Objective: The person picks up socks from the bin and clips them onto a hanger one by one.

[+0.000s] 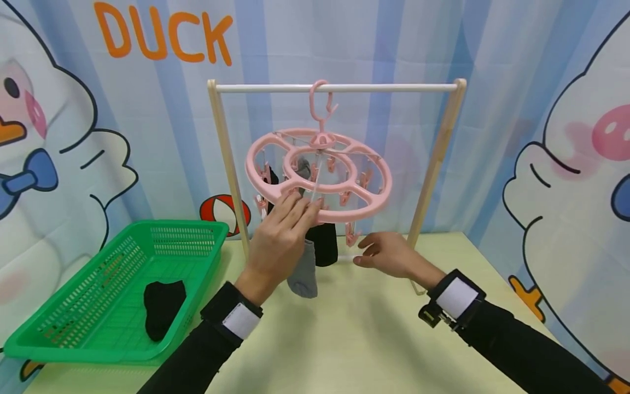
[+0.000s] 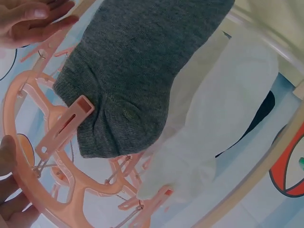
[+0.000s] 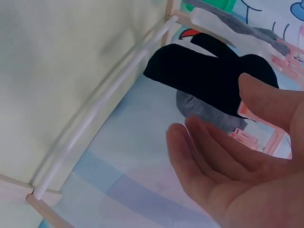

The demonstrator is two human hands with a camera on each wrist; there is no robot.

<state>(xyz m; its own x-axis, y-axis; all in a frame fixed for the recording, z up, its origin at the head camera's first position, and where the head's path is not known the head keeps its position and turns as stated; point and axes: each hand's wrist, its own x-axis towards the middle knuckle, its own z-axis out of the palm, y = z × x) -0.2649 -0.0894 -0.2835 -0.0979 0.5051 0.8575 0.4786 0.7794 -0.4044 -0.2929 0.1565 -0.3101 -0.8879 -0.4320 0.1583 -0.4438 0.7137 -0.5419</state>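
Observation:
A pink round clip hanger [image 1: 376,205] hangs by its hook from a white rail. My left hand [image 1: 280,238] touches the near left part of its ring with fingers extended. To the right, my right hand [image 1: 389,254] is beside a dangling pink clip [image 1: 351,234], thumb apart from loosely bent fingers and nothing between them. A grey sock [image 2: 128,66] hangs from a clip [image 2: 69,123] close to my left hand, with a white sock [image 2: 228,95] behind it. Toward the right hand hangs a black sock [image 3: 204,76]; another grey sock [image 3: 204,111] shows behind it.
The wooden stand's white rail [image 1: 394,87] runs above the hanger. At the left of the pale table [image 1: 344,350] is a green basket [image 1: 74,353] with one black sock [image 1: 164,309] inside. A printed duck curtain [image 1: 320,33] lies behind everything.

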